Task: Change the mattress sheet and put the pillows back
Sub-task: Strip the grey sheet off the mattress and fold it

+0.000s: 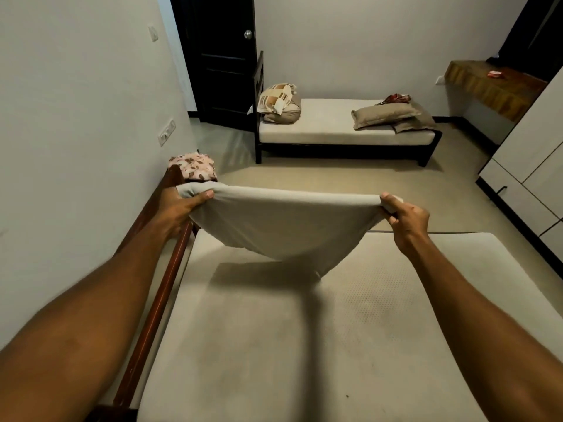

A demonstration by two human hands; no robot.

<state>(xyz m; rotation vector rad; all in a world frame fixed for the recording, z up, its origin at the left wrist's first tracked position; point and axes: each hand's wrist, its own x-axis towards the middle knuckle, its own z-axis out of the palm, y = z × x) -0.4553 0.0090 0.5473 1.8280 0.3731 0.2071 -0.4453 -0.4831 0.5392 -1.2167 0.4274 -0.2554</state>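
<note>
Both hands up: left hand [179, 205] and right hand [406, 219] have fingers clamped on the grey sheet [280, 223], stretched above the bare mattress [274, 345].

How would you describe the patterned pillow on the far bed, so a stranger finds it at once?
Look at the far bed against the back wall, then at its left end beside the dark door. The patterned pillow lies on a plain bundle; only it has brown and cream blocks, unlike the plain beige pillows at the right end.

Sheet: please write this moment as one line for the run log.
left hand grips sheet corner | right hand grips other corner | sheet held above bare mattress | pillows on far bed
</note>
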